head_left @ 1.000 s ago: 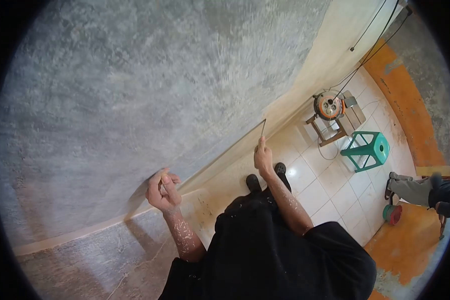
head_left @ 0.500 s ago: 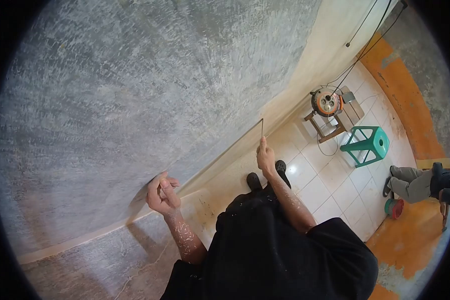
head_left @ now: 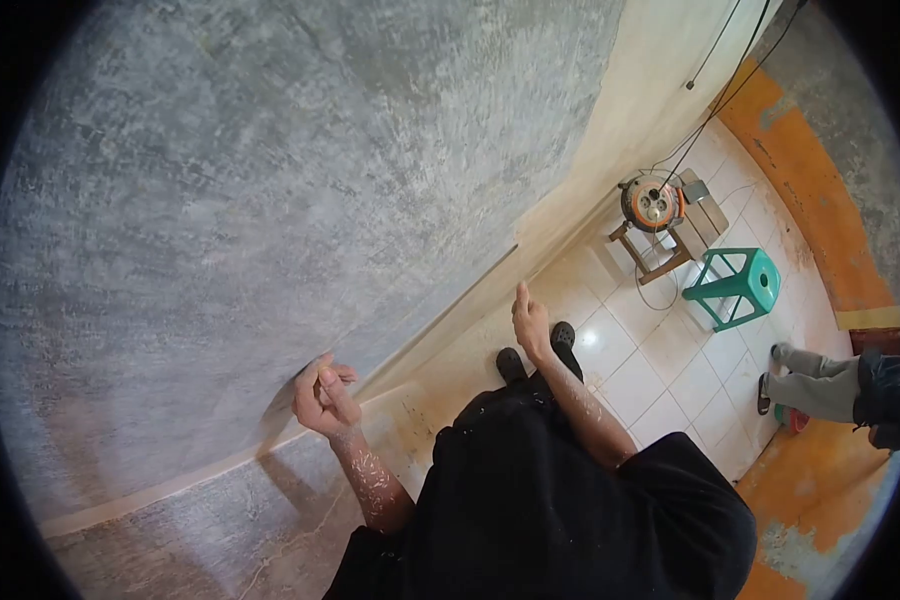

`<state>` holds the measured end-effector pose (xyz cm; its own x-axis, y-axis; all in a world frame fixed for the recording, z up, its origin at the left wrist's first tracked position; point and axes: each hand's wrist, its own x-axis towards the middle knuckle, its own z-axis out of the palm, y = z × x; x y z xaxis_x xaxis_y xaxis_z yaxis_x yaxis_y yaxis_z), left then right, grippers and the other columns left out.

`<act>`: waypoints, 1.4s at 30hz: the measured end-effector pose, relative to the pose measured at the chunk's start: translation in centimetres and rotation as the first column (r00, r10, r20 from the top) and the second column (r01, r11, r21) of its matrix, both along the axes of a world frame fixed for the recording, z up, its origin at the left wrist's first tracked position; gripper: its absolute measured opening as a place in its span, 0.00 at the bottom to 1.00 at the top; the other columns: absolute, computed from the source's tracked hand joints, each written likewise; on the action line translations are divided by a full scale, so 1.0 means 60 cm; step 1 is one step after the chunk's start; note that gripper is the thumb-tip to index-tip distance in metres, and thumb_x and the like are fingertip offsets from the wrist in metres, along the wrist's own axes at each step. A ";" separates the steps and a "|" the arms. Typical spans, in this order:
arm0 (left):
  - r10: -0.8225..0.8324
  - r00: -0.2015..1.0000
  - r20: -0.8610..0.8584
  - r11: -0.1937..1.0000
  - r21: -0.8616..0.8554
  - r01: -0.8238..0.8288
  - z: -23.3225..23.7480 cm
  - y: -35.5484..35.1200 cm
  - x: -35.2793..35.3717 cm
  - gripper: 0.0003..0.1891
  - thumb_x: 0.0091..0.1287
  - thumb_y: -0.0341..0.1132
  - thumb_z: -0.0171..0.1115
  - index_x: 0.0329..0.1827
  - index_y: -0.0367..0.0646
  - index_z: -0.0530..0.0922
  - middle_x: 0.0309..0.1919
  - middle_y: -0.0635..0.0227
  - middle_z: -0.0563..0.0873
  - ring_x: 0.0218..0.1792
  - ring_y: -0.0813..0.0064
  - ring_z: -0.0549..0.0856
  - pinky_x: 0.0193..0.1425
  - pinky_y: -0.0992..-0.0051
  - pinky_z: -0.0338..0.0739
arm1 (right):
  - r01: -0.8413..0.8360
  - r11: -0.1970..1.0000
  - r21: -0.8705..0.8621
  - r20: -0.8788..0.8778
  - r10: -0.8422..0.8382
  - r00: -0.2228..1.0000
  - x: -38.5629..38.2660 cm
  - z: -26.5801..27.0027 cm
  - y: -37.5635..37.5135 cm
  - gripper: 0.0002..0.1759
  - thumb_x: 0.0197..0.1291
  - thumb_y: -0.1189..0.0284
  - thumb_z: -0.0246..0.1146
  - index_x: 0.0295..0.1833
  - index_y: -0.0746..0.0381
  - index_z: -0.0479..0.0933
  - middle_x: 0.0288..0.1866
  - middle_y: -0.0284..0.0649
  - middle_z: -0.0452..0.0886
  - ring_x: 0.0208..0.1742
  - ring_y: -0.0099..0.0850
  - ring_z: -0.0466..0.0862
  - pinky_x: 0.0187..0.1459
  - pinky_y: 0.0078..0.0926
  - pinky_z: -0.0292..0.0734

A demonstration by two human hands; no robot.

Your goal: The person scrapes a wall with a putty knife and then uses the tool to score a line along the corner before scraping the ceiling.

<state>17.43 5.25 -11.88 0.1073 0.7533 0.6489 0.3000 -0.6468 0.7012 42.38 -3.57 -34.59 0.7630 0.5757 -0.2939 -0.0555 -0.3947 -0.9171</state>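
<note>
The wall (head_left: 300, 180) is the largest item and the landmark. Its mottled grey face rises beside both hands of the wearer. Judged by look, it is rigid, fixed, rough and dry, and the surface may shed dust or flakes. The grey face offers no edge to grip; bracing with fingertips or a flat palm is the suitable contact.

The tiled floor (head_left: 635, 385) extends from the foot of the wall. A second person (head_left: 820, 388) stands well apart from the wall. The bench (head_left: 708, 218) stands near the wall and bears a reel (head_left: 654, 205). The stool (head_left: 745, 288) is just beside the bench, farther from the wall. The basket (head_left: 798, 421), partly hidden by the second person's legs, is well apart from the wall.

Left hand (head_left: 325, 400): located at the wall. Fingers are curled, with the thumb drawn close to the index finger. The fingertips appear to touch the wall; whether they pinch anything small cannot be told.

Right hand (head_left: 531, 326): located near the foot of the wall. Fingers are folded, with one digit extended toward the wall. Whether the hand grips a thin item cannot be told.

Pale flecks (head_left: 372, 472) adhere to the forearms, near the wall.
</note>
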 end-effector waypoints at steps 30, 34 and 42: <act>-0.414 0.906 -0.091 0.601 -0.775 0.197 -0.233 -0.083 0.103 0.13 0.67 0.36 0.60 0.49 0.37 0.79 0.34 0.64 0.84 0.38 0.72 0.84 0.43 0.73 0.78 | -0.262 0.921 0.288 -0.420 0.367 0.830 0.023 0.002 0.002 0.27 0.75 0.49 0.41 0.30 0.58 0.65 0.16 0.33 0.68 0.12 0.22 0.68 0.14 0.23 0.65; -0.427 0.874 0.231 0.340 -0.855 0.392 -0.307 -0.099 0.220 0.16 0.69 0.38 0.59 0.54 0.36 0.76 0.37 0.65 0.83 0.39 0.72 0.83 0.46 0.70 0.77 | -0.389 0.884 0.261 -0.155 0.436 0.887 0.045 -0.056 0.014 0.31 0.75 0.50 0.43 0.35 0.69 0.73 0.18 0.37 0.73 0.22 0.33 0.78 0.29 0.31 0.75; -0.228 0.957 -0.178 0.604 -0.797 -0.004 -0.334 -0.082 0.323 0.17 0.68 0.44 0.60 0.41 0.35 0.78 0.30 0.46 0.83 0.33 0.54 0.85 0.37 0.62 0.76 | -0.747 0.665 0.001 0.198 0.732 0.652 0.137 -0.043 0.023 0.24 0.72 0.55 0.51 0.42 0.67 0.79 0.37 0.49 0.80 0.38 0.38 0.81 0.45 0.34 0.76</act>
<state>36.82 0.35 -31.91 0.2868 0.9263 -0.2443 0.4925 0.0762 0.8669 50.60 -2.19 -37.15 0.1063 0.9849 -0.1368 0.3783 -0.1673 -0.9104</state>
